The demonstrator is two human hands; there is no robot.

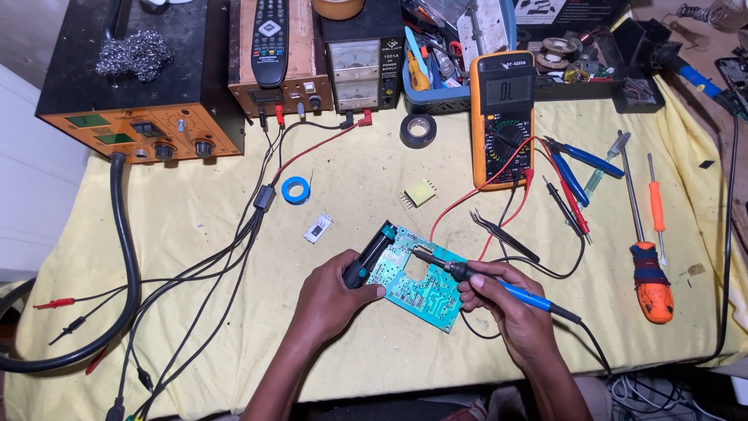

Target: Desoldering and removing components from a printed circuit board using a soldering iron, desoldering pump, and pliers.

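Yellow cloth (374, 187) underneath, left hand (331, 300) grips desoldering pump (370, 257), right hand (506, 300) pinches soldering iron (467, 271) over circuit board (413, 281).

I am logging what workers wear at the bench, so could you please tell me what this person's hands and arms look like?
Both arms are bare as far as the picture shows: no sleeves, gloves, watch, rings or wristbands can be seen on the left hand or the right hand. The fingers are uncovered too. The forearms come in from the bottom edge, so anything worn above the elbows is out of view.

Soldering iron (467, 274) tip touches flat green circuit board (413, 281).
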